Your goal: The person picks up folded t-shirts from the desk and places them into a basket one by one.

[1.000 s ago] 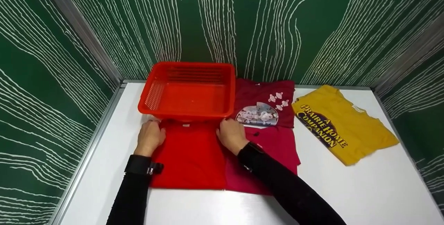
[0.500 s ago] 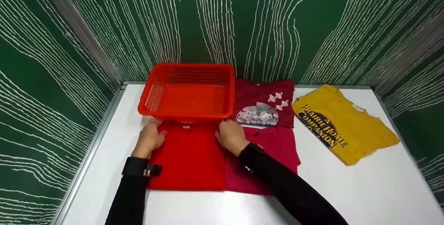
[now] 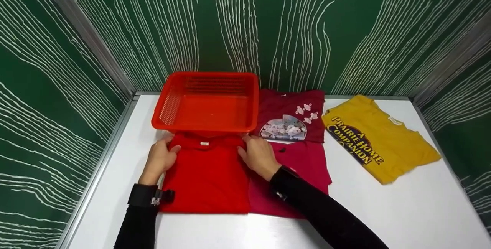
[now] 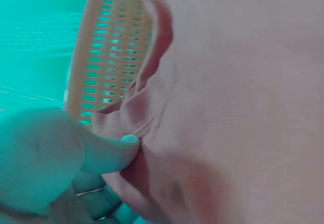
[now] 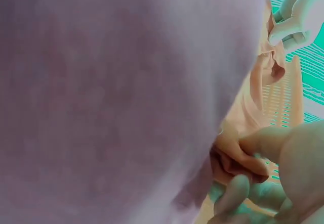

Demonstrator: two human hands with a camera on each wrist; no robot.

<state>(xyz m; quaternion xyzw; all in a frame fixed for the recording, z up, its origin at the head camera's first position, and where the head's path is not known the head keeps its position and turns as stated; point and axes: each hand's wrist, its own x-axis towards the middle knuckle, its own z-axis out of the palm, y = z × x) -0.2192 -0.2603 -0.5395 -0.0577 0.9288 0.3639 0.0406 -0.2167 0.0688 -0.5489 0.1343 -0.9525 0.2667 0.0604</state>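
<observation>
A folded red T-shirt (image 3: 207, 180) lies in front of the red basket, its collar and small white label toward the basket. At its upper left corner my left hand (image 3: 160, 159) pinches the cloth; in the left wrist view the thumb (image 4: 114, 150) presses on the fabric with the other fingers beneath. My right hand (image 3: 260, 155) grips the upper right corner, and the right wrist view has a fold of cloth between thumb and fingers. Under the right forearm lies a folded magenta shirt (image 3: 307, 164), partly hidden.
The red plastic basket (image 3: 213, 129) stands at the back, just beyond the red shirt. Right of it lies a folded maroon shirt (image 3: 276, 107) with a print. A yellow T-shirt (image 3: 406, 145) with lettering lies farther right on the white table (image 3: 383, 214). Green walls enclose the back and sides.
Both hands have drawn slightly toward the person, and the red shirt's collar edge has lifted and shifted a little with them. The basket and other shirts stay in place.
</observation>
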